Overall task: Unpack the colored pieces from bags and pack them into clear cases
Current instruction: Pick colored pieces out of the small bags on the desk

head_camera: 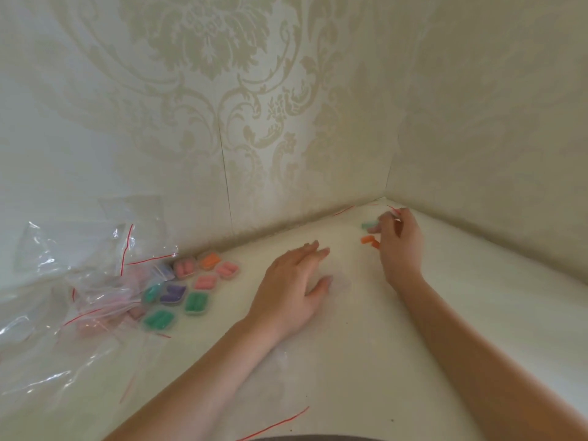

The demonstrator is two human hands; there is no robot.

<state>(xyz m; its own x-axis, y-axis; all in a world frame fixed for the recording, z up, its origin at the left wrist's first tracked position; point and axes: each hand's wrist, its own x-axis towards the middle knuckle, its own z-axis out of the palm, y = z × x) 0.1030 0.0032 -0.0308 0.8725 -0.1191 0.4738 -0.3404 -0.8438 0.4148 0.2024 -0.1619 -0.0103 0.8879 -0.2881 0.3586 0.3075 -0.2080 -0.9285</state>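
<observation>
My left hand (294,281) lies flat on the white table (366,361) with its fingers spread, over a faint clear plastic piece (342,278). My right hand (399,246) reaches toward the far corner, fingers curled around small pieces. A green piece (368,224) and an orange piece (367,239) show beside its fingers; a red-striped bag edge (394,210) shows at its fingertips. Several filled clear cases lie at the left: pink (184,268), orange (209,260), purple (172,294), green (195,303).
A heap of empty clear zip bags with red seal lines (79,281) covers the table's left side. Another bag with a red line (273,424) lies near the front edge. Patterned walls (222,90) close off the table at the back and right.
</observation>
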